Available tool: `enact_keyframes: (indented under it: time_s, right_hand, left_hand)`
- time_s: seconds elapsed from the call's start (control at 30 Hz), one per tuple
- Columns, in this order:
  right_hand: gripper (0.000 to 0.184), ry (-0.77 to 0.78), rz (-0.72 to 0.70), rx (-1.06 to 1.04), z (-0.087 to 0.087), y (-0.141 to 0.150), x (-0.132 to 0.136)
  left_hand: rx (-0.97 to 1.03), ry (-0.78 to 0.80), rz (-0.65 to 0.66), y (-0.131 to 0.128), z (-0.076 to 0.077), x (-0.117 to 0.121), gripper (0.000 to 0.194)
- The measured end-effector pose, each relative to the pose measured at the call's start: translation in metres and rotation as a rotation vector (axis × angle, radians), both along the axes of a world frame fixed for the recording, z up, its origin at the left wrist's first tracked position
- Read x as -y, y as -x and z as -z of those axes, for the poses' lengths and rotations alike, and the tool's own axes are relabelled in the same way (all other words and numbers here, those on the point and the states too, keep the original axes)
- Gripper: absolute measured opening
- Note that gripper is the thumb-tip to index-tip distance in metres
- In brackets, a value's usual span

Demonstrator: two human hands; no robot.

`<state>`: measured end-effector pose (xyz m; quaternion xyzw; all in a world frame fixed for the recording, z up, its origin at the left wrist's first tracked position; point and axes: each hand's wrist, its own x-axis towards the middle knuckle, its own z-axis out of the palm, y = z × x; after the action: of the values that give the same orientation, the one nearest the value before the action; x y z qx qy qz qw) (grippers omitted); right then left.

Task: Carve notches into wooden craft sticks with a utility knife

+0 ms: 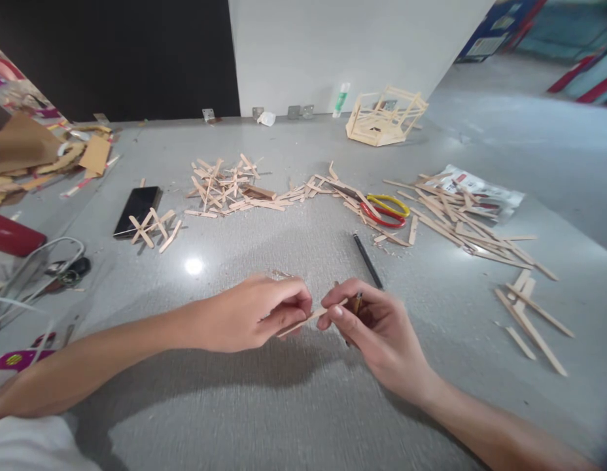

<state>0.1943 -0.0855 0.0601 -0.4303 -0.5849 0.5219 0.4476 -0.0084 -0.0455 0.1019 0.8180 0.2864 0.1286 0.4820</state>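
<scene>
My left hand (257,314) pinches one end of a flat wooden craft stick (313,316) between thumb and fingers, above the grey table (264,412). The fingertips of my right hand (382,333) close on the other end of the same stick. Tucked in my right palm is a small dark and gold-coloured thing (358,303), mostly hidden by the fingers. A black pen-like stick (367,260) lies just beyond my right hand. Small wood scraps lie behind my left hand.
Behind are piled craft sticks (220,186), scissors (386,210) with red and yellow handles, and a white packet (483,190). A wooden frame (384,121) and glue stick (341,100) stand farther back. At left are a black phone (137,208) and cables (33,252).
</scene>
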Motion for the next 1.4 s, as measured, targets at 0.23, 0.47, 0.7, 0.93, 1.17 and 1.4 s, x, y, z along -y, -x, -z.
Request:
enact_keyframes:
  time_s: [0.23,0.47,0.7,0.93,1.17,1.4]
  right_hand:
    - [0.018,0.06,-0.023,-0.075,0.0,0.001,0.0]
    - [0.021,0.1,-0.003,-0.119,0.004,-0.002,-0.001]
    - [0.02,0.1,0.029,-0.145,0.009,-0.007,-0.003]
    - [0.019,0.015,0.074,-0.102,0.01,-0.01,-0.005]
    - [0.013,-0.139,0.084,-0.015,0.006,-0.006,-0.003]
    - [0.016,-0.134,0.125,0.051,0.009,-0.006,-0.005]
  left_hand:
    - [-0.106,-0.077,0.065,0.001,-0.001,0.002,0.015]
    - [0.037,0.078,0.037,0.002,0.004,0.002,0.019]
    - [0.179,0.241,-0.073,0.001,0.004,0.003,0.026]
    - [0.372,0.359,-0.248,0.001,0.01,-0.006,0.025]
    - [0.147,0.25,-0.281,0.005,0.013,-0.013,0.035]
    - [0.056,0.047,-0.332,0.001,0.008,-0.009,0.015]
